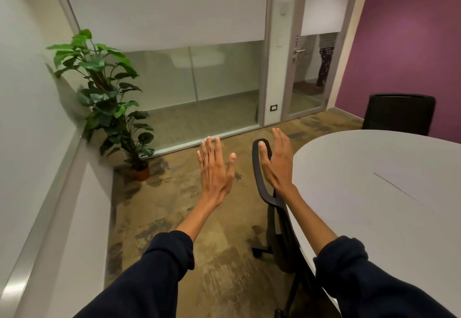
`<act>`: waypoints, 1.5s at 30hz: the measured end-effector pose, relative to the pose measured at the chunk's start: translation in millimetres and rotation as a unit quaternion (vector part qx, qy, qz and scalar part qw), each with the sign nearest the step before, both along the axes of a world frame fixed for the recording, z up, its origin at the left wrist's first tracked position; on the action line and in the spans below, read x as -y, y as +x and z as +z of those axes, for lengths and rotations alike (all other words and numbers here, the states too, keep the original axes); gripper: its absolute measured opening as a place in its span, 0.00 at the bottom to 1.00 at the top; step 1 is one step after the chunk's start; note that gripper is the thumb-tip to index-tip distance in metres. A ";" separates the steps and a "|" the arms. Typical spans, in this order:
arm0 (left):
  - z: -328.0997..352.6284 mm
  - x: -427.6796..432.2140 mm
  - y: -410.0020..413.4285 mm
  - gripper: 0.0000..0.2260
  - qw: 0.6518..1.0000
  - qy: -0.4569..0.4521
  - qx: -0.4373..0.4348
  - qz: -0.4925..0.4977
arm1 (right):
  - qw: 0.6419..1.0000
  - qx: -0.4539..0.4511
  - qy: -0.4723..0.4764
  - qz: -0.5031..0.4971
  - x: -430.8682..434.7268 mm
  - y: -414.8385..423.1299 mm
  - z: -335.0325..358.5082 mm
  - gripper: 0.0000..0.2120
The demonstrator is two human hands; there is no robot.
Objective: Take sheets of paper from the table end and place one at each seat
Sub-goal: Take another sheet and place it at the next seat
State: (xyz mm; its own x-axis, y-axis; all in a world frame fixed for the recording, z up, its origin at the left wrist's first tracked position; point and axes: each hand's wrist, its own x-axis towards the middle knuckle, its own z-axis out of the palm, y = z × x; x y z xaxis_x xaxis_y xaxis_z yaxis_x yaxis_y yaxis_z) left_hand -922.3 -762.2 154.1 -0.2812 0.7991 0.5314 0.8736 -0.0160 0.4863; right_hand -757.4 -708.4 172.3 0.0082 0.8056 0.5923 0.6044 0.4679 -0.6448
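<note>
Both of my hands are stretched out in front of me with flat palms and spread fingers, holding nothing. My left hand (pixel 215 170) hovers over the carpet. My right hand (pixel 277 160) is in front of the armrest of a black office chair (pixel 282 220) pushed against the white oval table (pixel 374 193). A white sheet of paper (pixel 421 175) lies on the table at the right; its edge shows as a thin dark line. A second black chair (pixel 399 114) stands at the far side of the table.
A potted green plant (pixel 112 100) stands in the left corner by the white wall. A glass partition and a glass door (pixel 306 68) close the room ahead. A purple wall is on the right. Brown patterned carpet (pixel 199 218) lies between me and the glass.
</note>
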 end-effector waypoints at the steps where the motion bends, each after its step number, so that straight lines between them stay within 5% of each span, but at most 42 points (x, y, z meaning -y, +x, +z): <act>1: -3.4 -11.1 -11.3 0.30 1.000 -0.001 -0.001 0.004 | 1.000 -0.003 -0.003 0.006 -13.2 -10.3 -3.1 0.30; 23: -9.9 -403.5 -164.5 0.29 1.000 0.007 0.009 0.012 | 1.000 -0.012 -0.013 -0.017 -408.6 -137.9 -6.1 0.30; 36: 0.1 -672.4 -231.5 0.30 0.991 0.024 -0.013 -0.129 | 0.991 -0.026 -0.006 -0.133 -633.2 -192.8 -13.9 0.27; 45: -14.8 -824.0 -190.1 0.30 0.974 -0.002 -0.012 -0.225 | 0.971 -0.032 -0.029 -0.236 -739.1 -143.7 -30.3 0.27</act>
